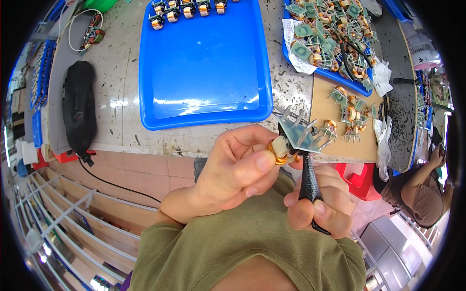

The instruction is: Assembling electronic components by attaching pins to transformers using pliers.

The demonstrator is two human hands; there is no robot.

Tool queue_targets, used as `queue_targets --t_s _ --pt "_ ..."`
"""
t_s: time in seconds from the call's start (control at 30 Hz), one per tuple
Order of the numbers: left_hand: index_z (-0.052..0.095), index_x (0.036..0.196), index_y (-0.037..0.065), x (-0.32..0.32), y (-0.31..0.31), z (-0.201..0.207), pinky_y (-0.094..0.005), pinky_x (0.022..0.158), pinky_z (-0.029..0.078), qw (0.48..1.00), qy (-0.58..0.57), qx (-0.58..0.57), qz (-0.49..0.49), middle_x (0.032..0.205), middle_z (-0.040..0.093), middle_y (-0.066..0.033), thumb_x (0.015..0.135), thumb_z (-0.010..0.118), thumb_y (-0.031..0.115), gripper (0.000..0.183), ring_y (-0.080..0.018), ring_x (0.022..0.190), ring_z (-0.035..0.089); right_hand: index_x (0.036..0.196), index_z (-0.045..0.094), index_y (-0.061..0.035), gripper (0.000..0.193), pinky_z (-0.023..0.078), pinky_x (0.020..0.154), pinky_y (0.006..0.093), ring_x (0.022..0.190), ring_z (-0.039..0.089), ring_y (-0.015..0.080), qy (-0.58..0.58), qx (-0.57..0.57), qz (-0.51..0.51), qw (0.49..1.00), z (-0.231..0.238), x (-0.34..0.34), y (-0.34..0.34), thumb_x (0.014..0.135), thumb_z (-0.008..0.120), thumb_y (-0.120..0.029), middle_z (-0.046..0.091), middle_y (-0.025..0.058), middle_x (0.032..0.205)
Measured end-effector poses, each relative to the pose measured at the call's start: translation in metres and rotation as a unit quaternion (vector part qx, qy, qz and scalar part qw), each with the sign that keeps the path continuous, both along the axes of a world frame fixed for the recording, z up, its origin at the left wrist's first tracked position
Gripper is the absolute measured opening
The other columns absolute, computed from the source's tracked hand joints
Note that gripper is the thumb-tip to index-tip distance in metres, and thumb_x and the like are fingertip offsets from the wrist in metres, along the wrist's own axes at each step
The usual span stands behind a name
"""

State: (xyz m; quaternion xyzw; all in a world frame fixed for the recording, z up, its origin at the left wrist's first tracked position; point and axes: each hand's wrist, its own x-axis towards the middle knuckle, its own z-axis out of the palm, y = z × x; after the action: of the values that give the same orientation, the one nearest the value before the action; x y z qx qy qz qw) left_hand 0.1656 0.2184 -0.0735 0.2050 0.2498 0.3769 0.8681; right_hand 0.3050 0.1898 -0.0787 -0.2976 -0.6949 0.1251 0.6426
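Between the thumb and fingers of my left hand (242, 167) is a copper-wound ring coil (279, 150). The coil is joined to a small green circuit board (298, 136), tilted up, with several silvery leads sticking out of its face. My right hand (323, 201) is closed around black-handled pliers (310, 182). They point up to the lower edge of the board, where their jaws are hidden, so I cannot tell whether they touch a lead. Both hands are close together in front of my chest, just off the table's near edge.
A blue tray (204, 72) holds several coil boards (188, 9) lined up at its far end. Another blue tray (335, 80), heaped with boards, carries a black-handled tool (345, 60). Loose boards (354, 114) lie on brown cardboard (335, 145). A black pouch (79, 106) lies left.
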Motion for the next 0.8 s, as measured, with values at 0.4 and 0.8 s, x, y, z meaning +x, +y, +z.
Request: queue_targets --t_s 0.4,0.8 --pt "0.047 0.105 -0.003 0.0002 -0.0013 -0.0003 -0.0136 0.035 0.026 1.000 0.013 0.002 0.004 0.092 0.057 -0.0143 0.072 0.061 0.038 0.054 0.0001 0.039 0.035 0.084 0.044 -0.0035 0.033 0.043 0.041 0.0261 0.046 0.049 0.0159 -0.021 -0.014 0.000 1.000 0.0028 0.0015 -0.0011 0.063 0.069 -0.001 0.049 0.0048 0.059" --pt "0.047 0.103 -0.002 0.0006 -0.0012 -0.0015 -0.0140 0.036 0.026 1.000 0.016 0.023 0.013 0.092 0.057 -0.0142 0.073 0.060 0.038 0.052 -0.0004 0.039 0.035 0.086 0.044 -0.0033 0.033 0.042 0.042 0.0263 0.047 0.049 0.0165 -0.032 -0.016 0.012 0.999 0.0034 0.0052 -0.0017 0.063 0.068 -0.001 0.051 0.0048 0.061"
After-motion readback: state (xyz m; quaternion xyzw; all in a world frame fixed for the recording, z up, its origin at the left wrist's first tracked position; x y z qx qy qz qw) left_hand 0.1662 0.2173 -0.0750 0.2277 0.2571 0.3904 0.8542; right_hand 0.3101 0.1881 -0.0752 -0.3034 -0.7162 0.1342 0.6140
